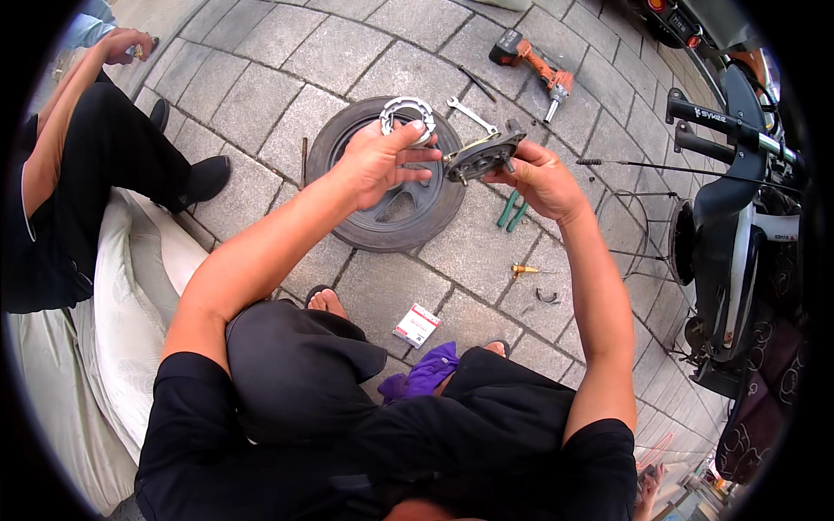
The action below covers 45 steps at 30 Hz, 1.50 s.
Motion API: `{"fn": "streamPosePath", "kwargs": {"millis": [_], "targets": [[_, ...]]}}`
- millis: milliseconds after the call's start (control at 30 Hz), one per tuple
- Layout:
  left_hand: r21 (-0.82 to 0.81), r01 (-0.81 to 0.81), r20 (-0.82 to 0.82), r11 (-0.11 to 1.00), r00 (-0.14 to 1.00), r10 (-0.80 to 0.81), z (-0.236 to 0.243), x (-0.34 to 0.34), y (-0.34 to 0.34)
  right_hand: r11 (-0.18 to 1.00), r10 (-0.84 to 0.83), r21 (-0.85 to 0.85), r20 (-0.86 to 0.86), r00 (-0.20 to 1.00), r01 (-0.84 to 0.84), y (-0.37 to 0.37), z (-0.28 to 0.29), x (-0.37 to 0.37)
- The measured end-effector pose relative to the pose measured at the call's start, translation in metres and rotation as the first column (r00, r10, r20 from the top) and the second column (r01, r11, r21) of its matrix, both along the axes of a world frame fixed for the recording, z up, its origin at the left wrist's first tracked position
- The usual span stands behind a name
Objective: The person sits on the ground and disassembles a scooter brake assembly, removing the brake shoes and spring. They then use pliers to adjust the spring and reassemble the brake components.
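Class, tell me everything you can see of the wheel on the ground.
The wheel lies flat on its side on grey stone paving, in front of the seated person. Its dark, dull tyre looks like rubber and is fitted around a grey, metal-looking rim with broad spokes and openings between them. The left hand and the pale metal ring it holds hide part of it, including the middle. Whether the hand touches it cannot be told.
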<state>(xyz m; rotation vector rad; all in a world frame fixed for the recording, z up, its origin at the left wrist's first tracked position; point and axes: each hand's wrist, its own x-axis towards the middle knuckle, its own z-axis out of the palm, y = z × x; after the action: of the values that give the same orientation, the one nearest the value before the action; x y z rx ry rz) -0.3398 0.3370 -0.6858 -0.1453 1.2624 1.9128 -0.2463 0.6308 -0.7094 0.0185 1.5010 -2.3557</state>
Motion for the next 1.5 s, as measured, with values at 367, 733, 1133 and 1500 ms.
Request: {"fn": "streamPosePath", "kwargs": {"millis": [367,733,1133,1500], "targets": [[0.066,0.223,-0.026,0.973,0.975,-0.222,0.019,0.007,0.001,0.991,-0.015,0.135,-0.043,0.999,0.021,0.013,0.025,0.013],[0.097,0.195,-0.05,0.976,0.98,-0.191,0.025,0.015,0.002,0.974,-0.063,0.215,-0.072,0.995,0.077,0.012,0.027,0.015],[0.107,0.122,-0.039,0.987,0.992,-0.119,0.006,0.006,0.001,0.989,-0.042,0.145,0.038,0.998,0.036,-0.005,0.022,0.014],[0.212,0.089,0.032,0.973,0.995,-0.098,-0.006,0.01,0.003,0.939,0.046,0.334,0.105,0.993,-0.079,-0.022,0.026,0.009]]}}
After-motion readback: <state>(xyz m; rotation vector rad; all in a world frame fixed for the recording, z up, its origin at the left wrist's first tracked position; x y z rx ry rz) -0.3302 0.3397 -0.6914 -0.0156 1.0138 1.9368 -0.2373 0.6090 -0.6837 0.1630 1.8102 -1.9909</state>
